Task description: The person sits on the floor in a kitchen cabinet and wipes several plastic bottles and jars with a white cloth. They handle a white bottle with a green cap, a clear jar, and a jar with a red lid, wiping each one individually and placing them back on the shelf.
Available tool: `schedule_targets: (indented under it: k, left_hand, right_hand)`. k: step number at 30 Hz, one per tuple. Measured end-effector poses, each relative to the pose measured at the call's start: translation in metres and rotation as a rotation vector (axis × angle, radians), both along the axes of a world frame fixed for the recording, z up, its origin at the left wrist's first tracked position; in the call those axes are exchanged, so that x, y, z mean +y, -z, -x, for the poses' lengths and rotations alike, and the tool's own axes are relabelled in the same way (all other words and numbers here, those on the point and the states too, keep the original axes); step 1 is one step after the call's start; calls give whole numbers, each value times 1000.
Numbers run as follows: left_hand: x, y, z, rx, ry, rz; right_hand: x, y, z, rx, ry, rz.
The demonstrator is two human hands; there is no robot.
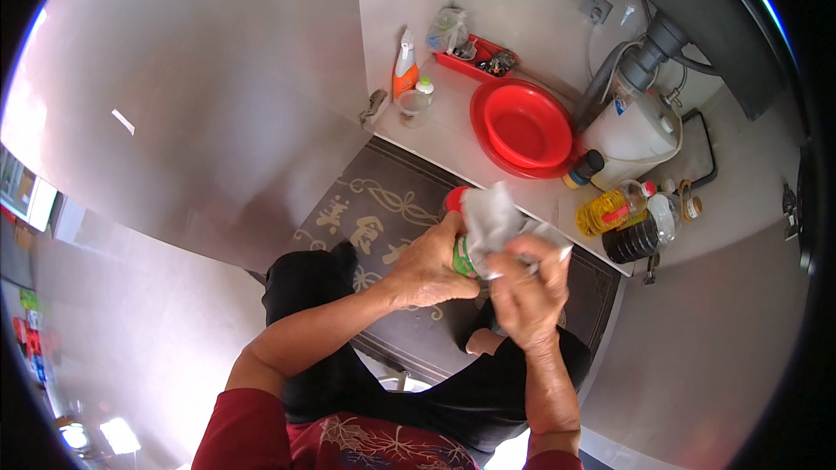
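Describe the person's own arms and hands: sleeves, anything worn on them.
Both forearms are bare. The left hand and right hand wear no gloves; no ring or watch is visible. Short dark red sleeves end near the elbows, part of a top with a pale leaf pattern.

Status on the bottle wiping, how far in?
Mid-wipe. In hand: the left hand grips a red-capped bottle while the right hand presses a white cloth over it. Done: cannot tell; the cloth hides most of the bottle. Possibly left: the yellow oil bottle, dark bottle and spray bottle stand untouched on the floor by the red basin.
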State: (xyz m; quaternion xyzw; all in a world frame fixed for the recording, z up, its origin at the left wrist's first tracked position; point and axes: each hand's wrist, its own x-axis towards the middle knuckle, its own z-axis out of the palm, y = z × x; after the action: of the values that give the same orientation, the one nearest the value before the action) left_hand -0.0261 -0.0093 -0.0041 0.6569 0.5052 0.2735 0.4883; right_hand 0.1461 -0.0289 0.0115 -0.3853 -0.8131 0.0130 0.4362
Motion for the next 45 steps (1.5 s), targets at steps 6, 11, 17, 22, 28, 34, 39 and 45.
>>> schedule_targets:
  k: [6, 11, 17, 22, 28, 34, 39, 45]
  left_hand:
    - [-6, 28, 2, 12, -215, -229]
    - [2, 31, 5, -184, -312, -78]
    - [3, 7, 2, -586, -82, 85]
    - [3, 10, -4, -921, -77, 151]
    - [7, 16, -4, -1120, -208, 120]
    - [12, 16, -1, -1209, -247, 180]
    - [5, 19, -3, -1080, -145, 201]
    - [-3, 17, -12, -1021, -45, 234]
  right_hand:
    - [-6, 1, 16, -110, -18, 38]
    - [-10, 14, 22, -54, 18, 133]
    - [-4, 14, 8, 838, 42, 785]
    - [-3, 8, 15, 443, -78, 461]
    - [-13, 26, 31, 351, 12, 449]
    - [-21, 29, 32, 29, 37, 108]
    - [-3, 15, 20, 200, 47, 182]
    - [20, 6, 2, 500, -68, 627]
